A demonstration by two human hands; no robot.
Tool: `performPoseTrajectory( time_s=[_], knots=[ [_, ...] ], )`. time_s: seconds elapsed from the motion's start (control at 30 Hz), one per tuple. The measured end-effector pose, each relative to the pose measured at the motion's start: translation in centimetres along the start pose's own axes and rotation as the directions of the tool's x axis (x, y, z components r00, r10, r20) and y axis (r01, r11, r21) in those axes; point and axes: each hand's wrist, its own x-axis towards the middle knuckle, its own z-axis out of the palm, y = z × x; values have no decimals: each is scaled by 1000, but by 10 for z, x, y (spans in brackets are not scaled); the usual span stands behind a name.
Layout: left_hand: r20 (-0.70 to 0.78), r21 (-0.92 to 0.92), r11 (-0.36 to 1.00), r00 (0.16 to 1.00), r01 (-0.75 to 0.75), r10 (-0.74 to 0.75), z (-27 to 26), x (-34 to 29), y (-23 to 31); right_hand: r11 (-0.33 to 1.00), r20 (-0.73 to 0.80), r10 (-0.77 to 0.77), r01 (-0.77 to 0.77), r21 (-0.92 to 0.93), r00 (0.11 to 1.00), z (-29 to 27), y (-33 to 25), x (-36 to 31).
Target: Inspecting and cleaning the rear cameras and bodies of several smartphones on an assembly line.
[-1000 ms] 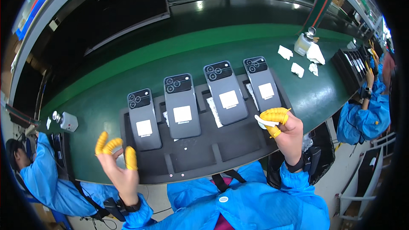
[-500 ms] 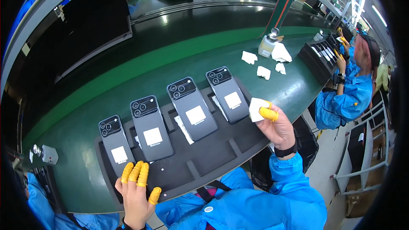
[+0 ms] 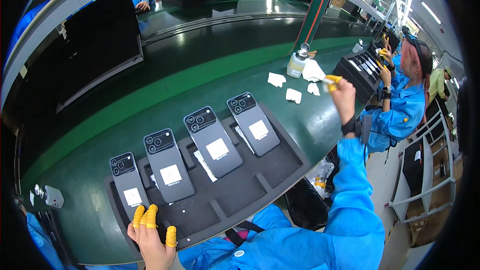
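Four-cornered black tray (image 3: 240, 197) before me carries several grey phones, backs up, each with a white square label. My left hand (image 3: 152, 235), in yellow finger cots, lies at the tray's left end. Its fingers are stretched out, the tips at the lower end of the leftmost phone (image 3: 124, 180), the thumb apart. My right hand (image 3: 344, 99) reaches out to the far right, fingers pinched on a white wipe (image 3: 327, 83) that is blurred and mostly covered. It is beside a larger folded white wipe (image 3: 312, 71). The rightmost phone (image 3: 252, 122) lies nearer me.
A clear bottle with a metal top (image 3: 297, 65) stands behind several crumpled wipes (image 3: 293, 95). Another bottle (image 3: 53, 197) is at the left. A dark screen (image 3: 100, 45) rises at the back left. At right, a co-worker (image 3: 407, 100) handles things by a black tray (image 3: 357, 77).
My right hand has moved from beside the rightmost phone, away and to the right, toward the wipes by the bottle. The view has shifted slightly; my left hand stays at the leftmost phone.
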Motion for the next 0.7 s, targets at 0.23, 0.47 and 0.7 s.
performPoseTrajectory(
  time_s=[0.23,0.47,0.7],
  knots=[
    [11,-21,997,997,-79,79,-6,-3,-1,930,271,62,43,-366,961,44,83,16],
    [76,-10,993,990,-115,116,-6,-8,-2,988,142,-34,12,155,989,61,-6,-31],
    [-64,48,998,998,31,-27,2,-8,-2,944,460,13,-163,287,888,22,-109,-67]
  ],
)
